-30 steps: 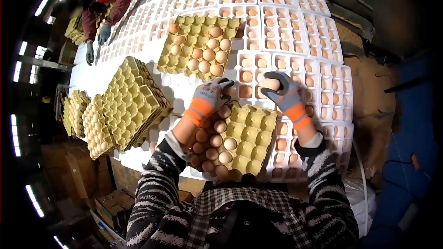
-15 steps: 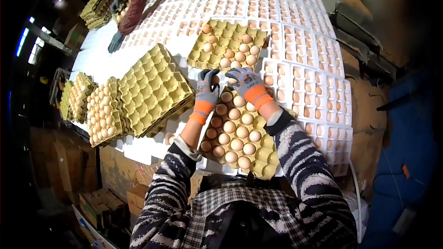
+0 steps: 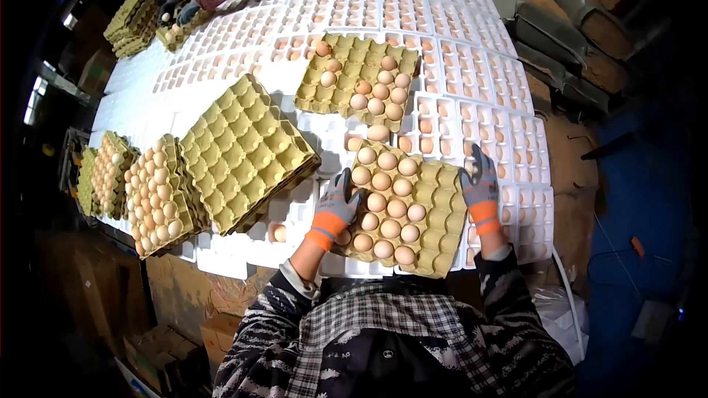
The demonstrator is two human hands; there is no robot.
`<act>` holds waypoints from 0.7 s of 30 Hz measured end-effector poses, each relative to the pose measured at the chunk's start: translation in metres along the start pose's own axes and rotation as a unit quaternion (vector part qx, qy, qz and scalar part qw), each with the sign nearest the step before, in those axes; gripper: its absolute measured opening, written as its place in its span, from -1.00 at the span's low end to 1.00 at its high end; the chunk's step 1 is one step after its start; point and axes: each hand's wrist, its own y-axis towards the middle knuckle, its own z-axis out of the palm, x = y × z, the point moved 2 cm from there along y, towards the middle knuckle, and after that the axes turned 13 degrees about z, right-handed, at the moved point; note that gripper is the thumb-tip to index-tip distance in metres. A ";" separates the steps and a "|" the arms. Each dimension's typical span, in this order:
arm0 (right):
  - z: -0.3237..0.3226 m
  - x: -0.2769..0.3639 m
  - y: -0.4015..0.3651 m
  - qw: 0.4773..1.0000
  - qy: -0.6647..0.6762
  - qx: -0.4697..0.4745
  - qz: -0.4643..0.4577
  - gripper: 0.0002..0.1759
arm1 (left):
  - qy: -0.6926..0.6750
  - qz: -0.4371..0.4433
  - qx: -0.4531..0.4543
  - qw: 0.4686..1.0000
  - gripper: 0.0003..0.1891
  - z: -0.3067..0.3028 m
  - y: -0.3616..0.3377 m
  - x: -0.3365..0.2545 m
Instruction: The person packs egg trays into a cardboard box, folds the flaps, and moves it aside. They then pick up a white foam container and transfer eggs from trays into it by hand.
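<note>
A pulp egg tray (image 3: 439, 203) lies in front of me, with brown eggs (image 3: 397, 208) over its left and middle and bare cups along its right side. My left hand (image 3: 338, 203), in a grey and orange glove, is at the tray's left edge beside the eggs, thumb and fingers apart. On the opposite side, my right hand (image 3: 481, 184) is spread by the tray's right edge, holding nothing I can see. One loose egg (image 3: 377, 133) rests just beyond the tray. Farther back lies a second pulp tray (image 3: 354, 55), partly filled with eggs.
Left of me stands a stack of pulp trays (image 3: 247, 151), with egg-filled trays (image 3: 155, 199) beside it. White compartment trays (image 3: 527, 210) of eggs cover the table's far and right parts. At the far left, a co-worker's gloved hands (image 3: 177, 15) are over a pulp tray.
My hands have come back from the gap between the two pulp trays and moved apart, to the near tray's left and right sides. An egg now shows there. The co-worker's arm has drawn back.
</note>
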 end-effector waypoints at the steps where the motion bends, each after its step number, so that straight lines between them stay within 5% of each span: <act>1: -0.009 -0.014 -0.028 0.988 0.007 0.035 0.152 -0.26 | -0.017 -0.016 0.000 1.000 -0.36 0.003 -0.009 0.001; 3: -0.003 -0.055 -0.084 0.968 0.004 0.070 0.242 -0.15 | -0.037 -0.030 0.007 0.999 -0.35 0.010 -0.014 0.008; 5: 0.016 -0.080 -0.127 0.957 0.003 0.180 0.228 -0.12 | -0.156 0.001 -0.074 0.985 -0.35 0.018 -0.011 0.017; 7: 0.026 -0.061 -0.145 0.947 0.166 0.138 0.239 -0.23 | -0.162 -0.038 -0.038 0.985 -0.33 0.015 -0.009 0.009; 13: -0.015 -0.050 -0.138 0.910 0.293 0.087 0.280 -0.43 | -0.193 -0.039 -0.043 0.979 -0.29 0.003 -0.038 -0.024; 15: -0.044 -0.074 -0.129 0.948 0.230 0.054 0.214 -0.46 | -0.268 -0.014 -0.031 0.963 -0.15 0.015 -0.050 -0.044; 18: -0.106 -0.103 -0.097 0.954 0.161 0.074 0.244 -0.52 | -0.398 0.015 0.013 0.917 -0.10 0.051 -0.044 -0.084; 20: -0.138 -0.126 -0.070 0.960 0.201 0.075 0.181 -0.53 | -0.472 0.038 0.061 0.879 -0.13 0.069 -0.023 -0.122; 21: -0.164 -0.112 -0.060 0.967 0.113 0.071 0.216 -0.53 | -0.474 0.067 0.080 0.874 -0.13 0.099 -0.006 -0.125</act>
